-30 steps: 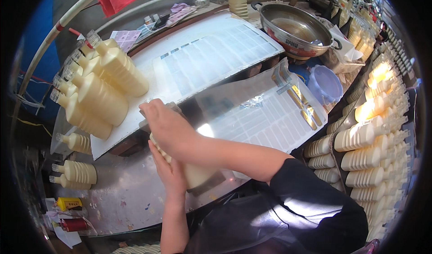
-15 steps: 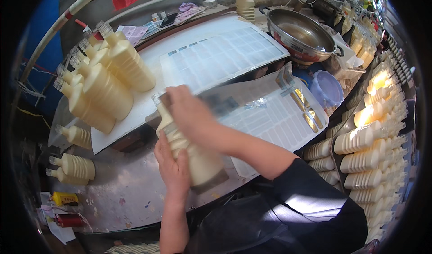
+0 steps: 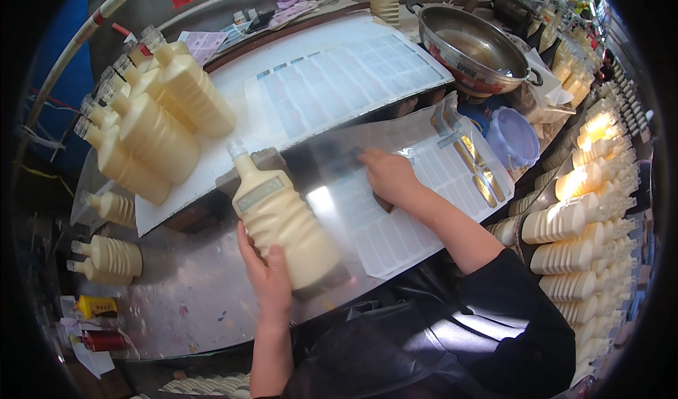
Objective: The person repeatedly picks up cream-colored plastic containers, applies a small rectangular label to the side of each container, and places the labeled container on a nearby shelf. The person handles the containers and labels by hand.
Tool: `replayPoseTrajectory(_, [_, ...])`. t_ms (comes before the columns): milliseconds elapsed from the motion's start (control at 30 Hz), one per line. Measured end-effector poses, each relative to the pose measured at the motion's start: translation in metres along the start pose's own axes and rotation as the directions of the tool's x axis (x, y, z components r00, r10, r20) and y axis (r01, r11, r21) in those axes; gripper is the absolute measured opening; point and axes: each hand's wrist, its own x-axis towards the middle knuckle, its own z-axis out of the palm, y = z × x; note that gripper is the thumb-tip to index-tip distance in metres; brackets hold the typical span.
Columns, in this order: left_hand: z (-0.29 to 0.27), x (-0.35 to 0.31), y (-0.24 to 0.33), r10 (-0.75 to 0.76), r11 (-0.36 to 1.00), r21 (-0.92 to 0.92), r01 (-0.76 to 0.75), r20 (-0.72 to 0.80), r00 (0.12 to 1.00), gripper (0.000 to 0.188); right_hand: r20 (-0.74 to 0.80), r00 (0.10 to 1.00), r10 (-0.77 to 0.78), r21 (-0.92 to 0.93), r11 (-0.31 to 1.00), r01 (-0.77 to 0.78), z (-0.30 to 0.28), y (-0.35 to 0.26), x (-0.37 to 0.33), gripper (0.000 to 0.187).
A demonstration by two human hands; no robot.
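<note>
three cream bottles (image 3: 109, 259) lie on their sides at the far left of the grey bench (image 3: 187, 314), with a yellow pack (image 3: 97, 306) and a red spool (image 3: 103, 340) near them. just past those, a bunch of cream bottles with see-through necks (image 3: 157, 139) stands on the white board (image 3: 244, 95).

next comes the left hand (image 3: 270, 279). it is clamped on the low left side of one ribbed cream bottle (image 3: 300, 233), with the thumb on the top face. this bottle is in the middle of the bench, on its back. its long side runs on a slant: the neck (image 3: 241, 153) points up and left, away from the person, and the fat base is down and right, close to the body. a clear, greyish strip (image 3: 259, 193) goes across its shoulder.

the right hand (image 3: 392, 179) is well apart from the left one. it is over the see-through label sheet (image 3: 406, 240), so the bottle lies to its left. the left hand is the nearer one, as it touches the bottle. the right fingers are curled in, and the hand looks closed on a small brown piece (image 3: 383, 203). i cannot tell if the fingertips pinch a label too.

farther right are gold strips (image 3: 470, 148) on the sheet, a big metal pan (image 3: 462, 63), a purple bucket (image 3: 513, 138) and rows of stacked bottles (image 3: 565, 229).
</note>
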Motion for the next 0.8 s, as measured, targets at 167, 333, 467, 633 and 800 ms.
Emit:
replayPoseTrajectory(167, [-0.001,-0.011,0.000,0.010,1.000,0.026,-0.009,-0.038,0.999,0.073,0.250,0.964,0.089,-0.057,0.995,-0.077,-0.005,-0.030,-0.052,0.047])
replayPoseTrajectory(333, [0.002,-0.020,-0.009,0.036,0.999,0.011,-0.036,-0.053,0.998,0.070,0.350,0.935,-0.060,-0.061,0.994,0.087,-0.036,-0.064,-0.141,0.046])
replayPoseTrajectory(467, [0.001,-0.029,-0.009,0.028,0.999,0.042,-0.023,-0.113,0.993,0.067,0.090,0.973,-0.213,0.075,0.976,0.207,-0.032,-0.038,-0.136,0.039])
replayPoseTrajectory(633, [0.004,-0.042,-0.008,0.032,0.999,-0.016,-0.034,-0.102,0.994,0.062,0.302,0.943,-0.139,-0.024,0.988,0.154,-0.022,-0.042,-0.178,0.046])
replayPoseTrajectory(800, [0.002,-0.051,-0.012,0.032,0.996,-0.075,-0.042,-0.128,0.991,0.056,0.215,0.921,-0.326,-0.009,0.942,0.335,-0.044,-0.053,-0.194,0.058])
